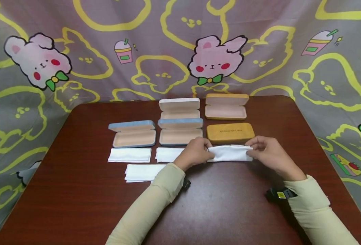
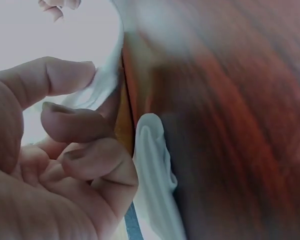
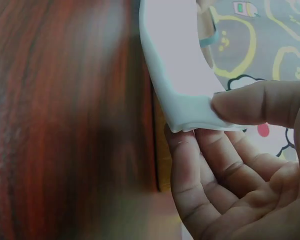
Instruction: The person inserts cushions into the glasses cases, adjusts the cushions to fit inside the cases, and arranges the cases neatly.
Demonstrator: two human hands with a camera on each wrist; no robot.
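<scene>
A folded white cloth (image 1: 229,153) is stretched between both hands, just in front of the closed mustard-yellow glasses case (image 1: 230,132). My left hand (image 1: 195,153) pinches its left end between thumb and fingers. At the opposite end, my right hand (image 1: 267,154) pinches the corner, thumb on top and fingers beneath, as the right wrist view shows with the cloth (image 3: 180,75) bending slightly. Beside the left hand lies another folded white cloth (image 2: 155,175), partly covered by that hand in the head view.
Two open blue cases (image 1: 134,137) (image 1: 180,136), an open white case (image 1: 179,103) and an open yellow case (image 1: 226,111) stand toward the table's back. Folded cloths (image 1: 130,154) (image 1: 143,172) lie left of the left forearm. A patterned curtain (image 1: 156,68) hangs behind the table (image 1: 76,204).
</scene>
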